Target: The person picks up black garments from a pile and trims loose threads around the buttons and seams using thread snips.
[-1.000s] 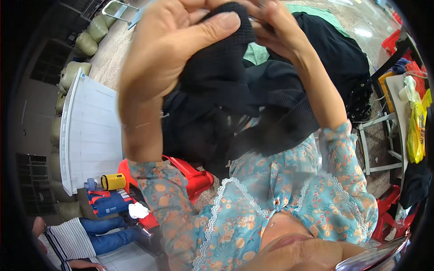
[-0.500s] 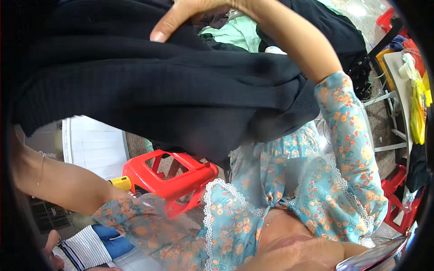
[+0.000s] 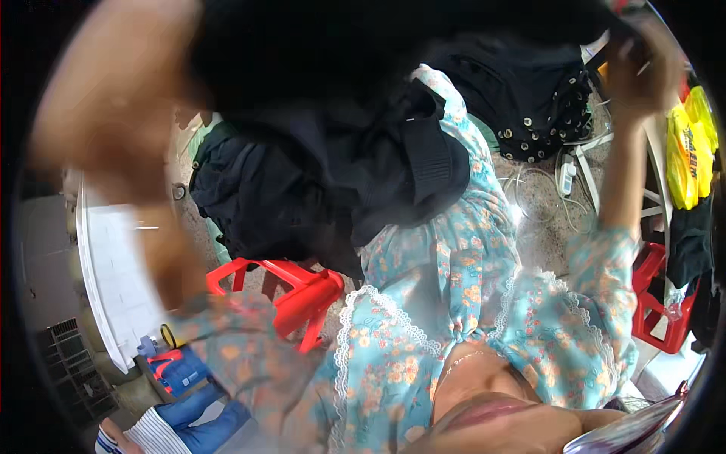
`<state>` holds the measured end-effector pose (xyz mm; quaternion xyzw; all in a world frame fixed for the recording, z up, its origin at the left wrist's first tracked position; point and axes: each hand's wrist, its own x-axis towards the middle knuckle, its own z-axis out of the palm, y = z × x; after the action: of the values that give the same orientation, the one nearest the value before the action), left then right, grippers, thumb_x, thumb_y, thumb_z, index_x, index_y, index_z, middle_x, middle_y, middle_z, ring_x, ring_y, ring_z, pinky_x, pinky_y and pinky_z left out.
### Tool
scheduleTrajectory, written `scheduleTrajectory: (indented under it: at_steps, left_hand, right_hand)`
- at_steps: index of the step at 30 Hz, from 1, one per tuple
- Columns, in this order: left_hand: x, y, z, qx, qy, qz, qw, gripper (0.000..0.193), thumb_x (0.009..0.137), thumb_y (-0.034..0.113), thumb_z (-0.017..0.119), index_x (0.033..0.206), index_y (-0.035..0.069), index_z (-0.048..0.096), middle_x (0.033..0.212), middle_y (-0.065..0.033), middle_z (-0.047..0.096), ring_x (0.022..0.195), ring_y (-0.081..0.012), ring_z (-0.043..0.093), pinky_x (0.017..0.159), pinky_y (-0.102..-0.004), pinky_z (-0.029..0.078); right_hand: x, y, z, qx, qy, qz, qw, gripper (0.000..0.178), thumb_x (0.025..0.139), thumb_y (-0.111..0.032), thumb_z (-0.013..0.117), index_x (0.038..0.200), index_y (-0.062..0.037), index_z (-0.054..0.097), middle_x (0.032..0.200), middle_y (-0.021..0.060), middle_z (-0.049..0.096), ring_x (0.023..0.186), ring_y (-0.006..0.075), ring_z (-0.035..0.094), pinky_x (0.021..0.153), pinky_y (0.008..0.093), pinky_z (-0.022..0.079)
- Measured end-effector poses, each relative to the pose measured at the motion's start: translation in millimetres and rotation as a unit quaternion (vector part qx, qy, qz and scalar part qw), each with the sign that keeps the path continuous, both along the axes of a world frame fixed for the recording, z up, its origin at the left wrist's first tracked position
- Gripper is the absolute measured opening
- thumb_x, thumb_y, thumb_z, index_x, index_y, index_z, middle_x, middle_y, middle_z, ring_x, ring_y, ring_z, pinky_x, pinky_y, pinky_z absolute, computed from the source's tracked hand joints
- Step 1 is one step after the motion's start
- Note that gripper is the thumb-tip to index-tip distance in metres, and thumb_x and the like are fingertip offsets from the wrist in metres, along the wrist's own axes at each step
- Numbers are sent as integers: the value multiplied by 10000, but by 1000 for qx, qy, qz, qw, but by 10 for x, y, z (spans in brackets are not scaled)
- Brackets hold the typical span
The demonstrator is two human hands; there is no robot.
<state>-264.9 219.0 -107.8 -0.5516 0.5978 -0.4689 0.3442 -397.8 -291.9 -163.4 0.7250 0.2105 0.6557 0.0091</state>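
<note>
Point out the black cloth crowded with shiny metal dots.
The dotted black cloth at upper right, left of the right hand: dots crowd its edge. The held black cloth and bunched black cloth beneath show no such cluster.

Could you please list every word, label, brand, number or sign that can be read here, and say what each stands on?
Yellow plastic bag at the right: printed characters, which I will not copy out.
Blue and red bag at the lower left: a small pale mark, too small to read.
Black garment in the right hand: no lettering that I can make out.
</note>
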Motion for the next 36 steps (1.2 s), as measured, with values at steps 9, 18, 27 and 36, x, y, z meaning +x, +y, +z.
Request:
scheduleTrajectory:
  at_steps: [9,18,27,36]
  left_hand:
    - [-1808,-957,-3005,-421,636,19,646,196,684,-23,735,857,23,654,921,-112,661,775,-273,654,701,-343,549]
    - [-1780,-849,-3197,-731,619,171,231,89,942,47,574,993,16,639,949,-31,650,715,-74,577,611,-207,478]
    - [-1562,-762,-3350,-650,746,128,-63,484,1016,404,426,1320,37,505,1297,-124,555,1079,-182,550,898,-333,440]
    - [-1403,-681,-3193,-605,781,71,-138,272,951,194,602,1175,53,540,845,9,566,792,-102,618,713,-267,504]
  right_hand:
    - [-1278,497,-3326,443,506,-145,726,127,838,-141,704,936,-66,672,837,87,651,769,211,645,723,319,498]
    - [-682,1250,-2294,657,431,139,603,134,907,-105,656,989,-1,679,827,0,644,700,37,569,622,186,439]
    - [-651,2137,-1970,582,601,345,425,100,897,-88,661,948,-3,668,772,-11,607,625,29,526,553,174,407]
    - [-398,2350,-2213,362,707,242,557,227,879,-110,614,1064,6,679,1012,182,691,926,315,682,803,348,525]
